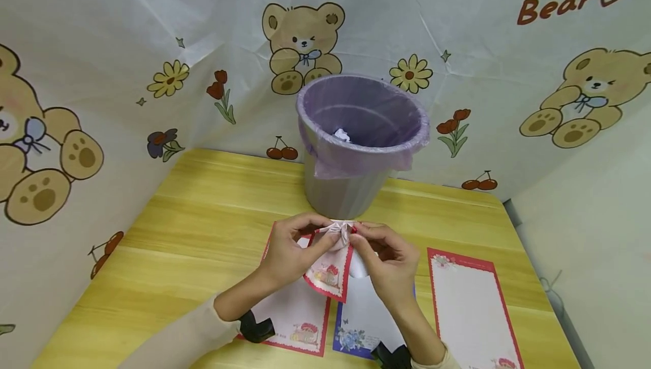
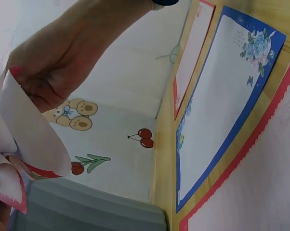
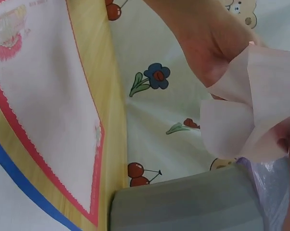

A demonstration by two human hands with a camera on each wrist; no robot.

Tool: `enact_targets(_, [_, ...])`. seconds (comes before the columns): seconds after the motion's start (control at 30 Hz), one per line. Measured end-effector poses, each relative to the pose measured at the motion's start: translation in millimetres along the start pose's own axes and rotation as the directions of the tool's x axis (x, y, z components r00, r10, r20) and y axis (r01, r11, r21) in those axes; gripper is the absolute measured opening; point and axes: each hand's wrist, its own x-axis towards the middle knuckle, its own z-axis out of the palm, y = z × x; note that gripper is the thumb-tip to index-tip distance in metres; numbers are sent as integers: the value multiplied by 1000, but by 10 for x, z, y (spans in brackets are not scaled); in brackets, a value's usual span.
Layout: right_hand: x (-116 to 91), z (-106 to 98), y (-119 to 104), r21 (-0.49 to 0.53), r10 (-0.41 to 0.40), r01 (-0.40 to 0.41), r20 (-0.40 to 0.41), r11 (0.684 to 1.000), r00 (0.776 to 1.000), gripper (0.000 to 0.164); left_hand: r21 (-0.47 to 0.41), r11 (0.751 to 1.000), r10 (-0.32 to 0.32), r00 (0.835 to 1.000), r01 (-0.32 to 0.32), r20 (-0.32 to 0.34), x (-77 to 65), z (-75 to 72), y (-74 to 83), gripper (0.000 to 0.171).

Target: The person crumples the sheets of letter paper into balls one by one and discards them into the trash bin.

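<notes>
Both hands hold one red-bordered sheet of letter paper (image 1: pixel 329 274) above the table, in front of the bin. Its upper part is bunched into folds between the fingertips, while a lower corner with a small pink picture hangs down. My left hand (image 1: pixel 289 250) pinches the bunched part from the left, and my right hand (image 1: pixel 390 261) pinches it from the right. In the left wrist view the paper (image 2: pixel 34 125) curls in loose folds. The right wrist view shows the plain back of the folded paper (image 3: pixel 227 127).
A grey bin (image 1: pixel 338 191) with a purple liner (image 1: pixel 356 160) stands at the table's back; a crumpled white paper piece (image 1: pixel 342 135) lies inside. Flat below the hands are a red-bordered sheet (image 1: pixel 300 304) and a blue-bordered sheet (image 1: pixel 368 312). Another red-bordered sheet (image 1: pixel 470 301) lies right.
</notes>
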Motion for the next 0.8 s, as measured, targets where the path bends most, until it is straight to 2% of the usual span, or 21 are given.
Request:
enact_targets(0.17, [-53, -92, 53, -72, -31, 44, 166, 996, 986, 57, -32, 999, 5, 1000, -6, -23, 30, -42, -17, 14])
enact_targets(0.3, [-69, -139, 94, -112, -41, 65, 210, 992, 977, 70, -68, 998, 13, 1000, -13, 0, 57, -60, -20, 14])
enact_targets(0.53, [-77, -51, 134, -65, -68, 80, 166, 995, 984, 64, -120, 993, 10, 1000, -9, 11, 35, -65, -67, 14])
enact_targets(0.8, [-67, -23, 157, -35, -36, 39, 82, 999, 996, 51, -123, 992, 24, 997, -16, 68, 0, -77, -77, 14])
